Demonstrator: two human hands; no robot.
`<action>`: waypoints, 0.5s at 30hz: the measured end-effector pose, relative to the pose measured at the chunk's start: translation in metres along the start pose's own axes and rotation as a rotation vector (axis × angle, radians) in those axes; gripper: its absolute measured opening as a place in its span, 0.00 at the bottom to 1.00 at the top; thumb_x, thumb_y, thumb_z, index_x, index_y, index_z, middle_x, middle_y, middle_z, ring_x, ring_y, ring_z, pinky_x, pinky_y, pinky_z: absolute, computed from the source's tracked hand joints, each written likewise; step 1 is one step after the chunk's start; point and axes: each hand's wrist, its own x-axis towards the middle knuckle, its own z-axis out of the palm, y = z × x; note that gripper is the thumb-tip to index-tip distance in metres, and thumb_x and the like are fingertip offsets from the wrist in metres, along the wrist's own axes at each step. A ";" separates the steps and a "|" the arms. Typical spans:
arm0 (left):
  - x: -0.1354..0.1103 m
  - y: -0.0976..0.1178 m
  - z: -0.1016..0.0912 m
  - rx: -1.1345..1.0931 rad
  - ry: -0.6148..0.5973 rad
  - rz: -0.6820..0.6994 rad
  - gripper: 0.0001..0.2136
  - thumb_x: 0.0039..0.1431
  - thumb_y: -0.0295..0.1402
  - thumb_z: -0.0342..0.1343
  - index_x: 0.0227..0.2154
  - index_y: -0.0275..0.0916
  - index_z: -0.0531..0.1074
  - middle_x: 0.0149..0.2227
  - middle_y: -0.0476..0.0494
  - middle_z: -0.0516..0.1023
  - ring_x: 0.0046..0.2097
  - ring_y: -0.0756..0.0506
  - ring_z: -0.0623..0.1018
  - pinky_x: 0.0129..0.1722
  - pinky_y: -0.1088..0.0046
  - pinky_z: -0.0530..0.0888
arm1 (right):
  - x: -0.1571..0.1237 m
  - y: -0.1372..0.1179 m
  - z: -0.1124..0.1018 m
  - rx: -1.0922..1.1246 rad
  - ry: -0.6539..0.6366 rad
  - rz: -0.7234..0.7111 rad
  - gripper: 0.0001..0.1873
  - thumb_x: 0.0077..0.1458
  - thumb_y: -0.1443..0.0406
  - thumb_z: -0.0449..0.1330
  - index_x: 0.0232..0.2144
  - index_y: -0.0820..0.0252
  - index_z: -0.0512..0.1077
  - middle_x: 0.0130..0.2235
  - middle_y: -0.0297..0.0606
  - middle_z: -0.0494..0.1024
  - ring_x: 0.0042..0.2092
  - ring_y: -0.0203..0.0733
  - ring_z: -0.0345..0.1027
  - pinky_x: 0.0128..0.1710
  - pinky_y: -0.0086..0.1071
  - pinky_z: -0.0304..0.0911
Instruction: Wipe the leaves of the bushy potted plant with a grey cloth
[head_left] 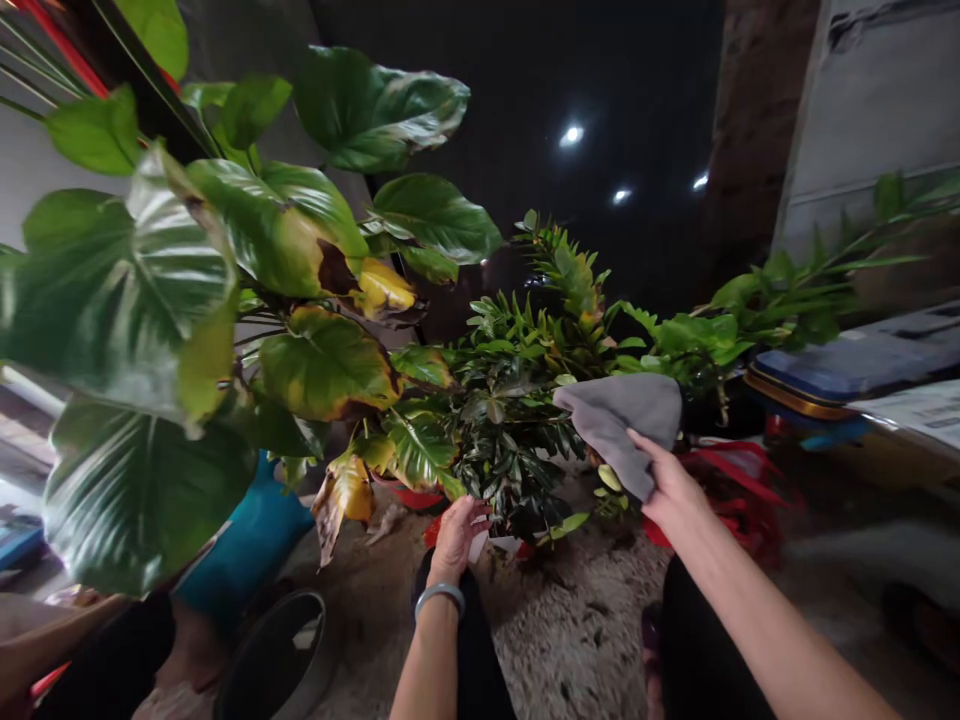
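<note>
My right hand is closed on a grey cloth, which it holds against the leaves of a small dark-green potted plant. My left hand, with a silver bangle on its wrist, reaches under the lower leaves of that plant. Its fingers are curled at the foliage, and what they grip is hidden. A red pot shows partly beneath the leaves.
A big-leaved plant with yellowing leaves fills the left. Another leafy plant stands at the right beside a blue lidded box. A teal pot and a dark round basin sit low left. The floor is rough concrete.
</note>
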 end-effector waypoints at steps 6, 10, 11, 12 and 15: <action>-0.002 -0.001 -0.005 -0.018 -0.004 0.004 0.24 0.26 0.50 0.71 0.21 0.37 0.73 0.25 0.43 0.78 0.30 0.44 0.77 0.31 0.68 0.71 | -0.033 0.060 -0.017 -0.104 -0.033 0.230 0.03 0.49 0.73 0.62 0.27 0.63 0.72 0.17 0.35 0.77 0.15 0.40 0.69 0.15 0.30 0.66; 0.000 0.000 -0.008 -0.019 -0.015 0.004 0.22 0.27 0.48 0.72 0.21 0.36 0.74 0.24 0.43 0.79 0.29 0.44 0.77 0.30 0.69 0.70 | -0.047 0.048 -0.028 -0.081 -0.153 0.223 0.07 0.44 0.72 0.66 0.30 0.65 0.76 0.19 0.36 0.79 0.20 0.43 0.73 0.18 0.30 0.68; 0.001 0.000 -0.008 -0.018 -0.018 0.005 0.21 0.28 0.48 0.72 0.21 0.36 0.75 0.25 0.42 0.79 0.29 0.44 0.77 0.30 0.68 0.70 | -0.042 0.036 -0.021 -0.047 -0.137 0.153 0.07 0.46 0.71 0.65 0.31 0.63 0.76 0.18 0.34 0.78 0.19 0.42 0.72 0.17 0.30 0.67; 0.001 -0.001 -0.008 -0.019 -0.019 0.008 0.21 0.28 0.47 0.72 0.22 0.36 0.75 0.26 0.41 0.79 0.30 0.44 0.77 0.30 0.68 0.70 | -0.035 0.023 -0.011 -0.008 -0.117 0.084 0.05 0.48 0.70 0.64 0.32 0.61 0.76 0.17 0.32 0.77 0.17 0.42 0.70 0.15 0.30 0.66; -0.001 -0.001 -0.006 -0.037 -0.008 0.023 0.22 0.28 0.47 0.72 0.22 0.36 0.75 0.27 0.40 0.80 0.30 0.43 0.76 0.30 0.68 0.69 | -0.010 0.001 0.022 0.092 -0.094 0.036 0.08 0.56 0.69 0.57 0.27 0.56 0.73 0.16 0.28 0.76 0.16 0.37 0.69 0.16 0.27 0.65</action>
